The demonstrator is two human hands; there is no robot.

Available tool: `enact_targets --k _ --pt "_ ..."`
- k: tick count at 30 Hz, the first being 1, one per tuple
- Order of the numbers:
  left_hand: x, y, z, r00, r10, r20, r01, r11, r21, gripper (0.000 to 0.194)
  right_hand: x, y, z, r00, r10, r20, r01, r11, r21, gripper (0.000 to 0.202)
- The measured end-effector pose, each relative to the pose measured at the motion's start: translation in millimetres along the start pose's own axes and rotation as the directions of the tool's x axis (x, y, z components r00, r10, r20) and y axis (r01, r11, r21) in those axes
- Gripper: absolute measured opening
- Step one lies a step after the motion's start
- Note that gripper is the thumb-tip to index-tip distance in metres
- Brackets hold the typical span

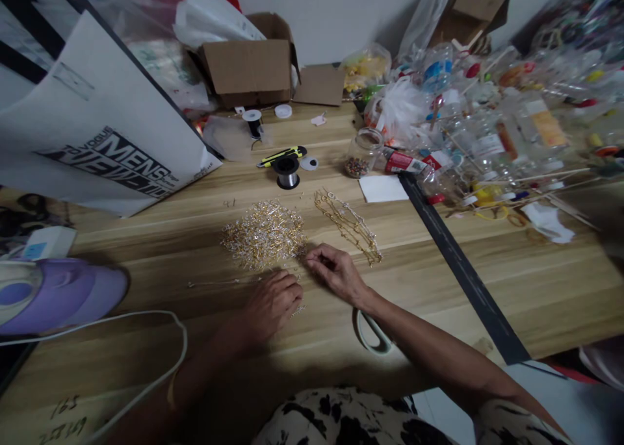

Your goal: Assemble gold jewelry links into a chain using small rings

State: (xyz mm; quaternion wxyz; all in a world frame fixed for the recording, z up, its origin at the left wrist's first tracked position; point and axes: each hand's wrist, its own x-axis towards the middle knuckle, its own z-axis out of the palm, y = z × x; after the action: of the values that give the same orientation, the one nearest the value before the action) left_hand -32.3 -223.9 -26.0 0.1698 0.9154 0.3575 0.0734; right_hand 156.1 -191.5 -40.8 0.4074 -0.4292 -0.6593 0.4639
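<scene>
A heap of small gold and silver beads (pixel 266 234) lies on the wooden table in front of my hands. My left hand (pixel 277 302) rests just below the heap with its fingers curled; what they hold is hidden. A thin strand (pixel 214 282) stretches away to the left of that hand, and a few small beads (pixel 298 310) show by its fingers. At the heap's right edge, my right hand (pixel 336 271) is closed in a pinch, its contents too small to make out. Gold and silver beaded chains (pixel 348 224) lie just beyond it.
Behind the heap are a wire spool (pixel 286 172), a yellow cutter (pixel 281 156) and a bead jar (pixel 363 152). Scissors (pixel 373 334) lie under my right forearm. Plastic bottles (pixel 492 139) crowd the right, a white bag (pixel 107 120) the left. A cardboard box (pixel 248 68) stands behind.
</scene>
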Motion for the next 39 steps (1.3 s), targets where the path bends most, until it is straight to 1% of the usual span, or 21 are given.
enact_targets --k 2,6,9,11,14,17,21,24,29,34,36,39 --pt "0.5 -0.9 -1.1 1.000 0.007 0.002 -0.007 0.999 -0.032 0.022 0.1 -0.7 -0.7 1.000 -0.007 -0.003 0.007 1.000 -0.001 0.014" --pt "0.4 -4.2 -5.2 0.999 -0.033 0.006 0.033 0.998 -0.057 0.022 0.1 -1.9 -1.5 1.000 -0.014 -0.004 0.014 1.000 0.004 0.014" --pt "-0.2 -9.3 -10.4 0.999 -0.044 -0.014 0.042 0.991 -0.129 0.021 0.2 -2.0 -1.4 1.000 -0.020 -0.001 0.020 1.000 0.003 0.013" --pt "0.3 -14.1 -14.7 0.997 -0.062 -0.051 0.051 0.981 -0.185 0.020 0.4 -1.7 -1.1 1.000 -0.020 0.000 0.020 1.000 0.000 0.014" --pt "3.5 -23.3 -20.7 0.985 -0.123 -0.123 0.092 0.969 -0.230 0.018 0.6 -1.4 -0.7 1.000 -0.009 0.004 0.009 1.000 -0.004 0.014" --pt "8.7 -33.3 -24.0 0.960 -0.195 -0.203 0.147 0.963 -0.227 0.017 0.8 -1.6 -0.6 1.000 0.014 0.003 -0.014 1.000 0.006 0.014" --pt "12.9 -42.3 -25.0 0.941 -0.229 -0.247 0.175 0.959 -0.221 0.015 0.8 -1.8 -0.1 1.000 0.023 -0.006 -0.023 1.000 0.012 0.015" --pt "12.9 -43.1 -24.9 0.946 -0.231 -0.226 0.185 0.960 -0.210 0.015 0.1 -0.4 1.0 0.999 0.045 -0.003 -0.045 0.998 0.033 0.015" --pt "14.3 -38.5 -26.8 0.962 -0.236 -0.139 0.215 0.965 -0.151 0.013 -1.1 2.5 2.0 0.996 0.094 0.004 -0.094 0.994 0.062 0.017" --pt "17.0 -37.4 -28.9 0.963 -0.258 -0.074 0.256 0.966 -0.034 0.016 -0.9 1.5 1.5 0.996 0.087 0.001 -0.087 0.994 0.067 0.015" --pt "16.4 -38.5 -27.8 0.965 -0.257 -0.061 0.258 0.966 0.019 0.016 -0.7 1.2 1.7 0.996 0.089 0.006 -0.089 0.994 0.063 0.014" --pt "14.4 -40.2 -24.7 0.969 -0.243 -0.049 0.245 0.968 0.055 0.016 -0.5 1.7 2.3 0.995 0.101 0.010 -0.101 0.993 0.064 0.014"
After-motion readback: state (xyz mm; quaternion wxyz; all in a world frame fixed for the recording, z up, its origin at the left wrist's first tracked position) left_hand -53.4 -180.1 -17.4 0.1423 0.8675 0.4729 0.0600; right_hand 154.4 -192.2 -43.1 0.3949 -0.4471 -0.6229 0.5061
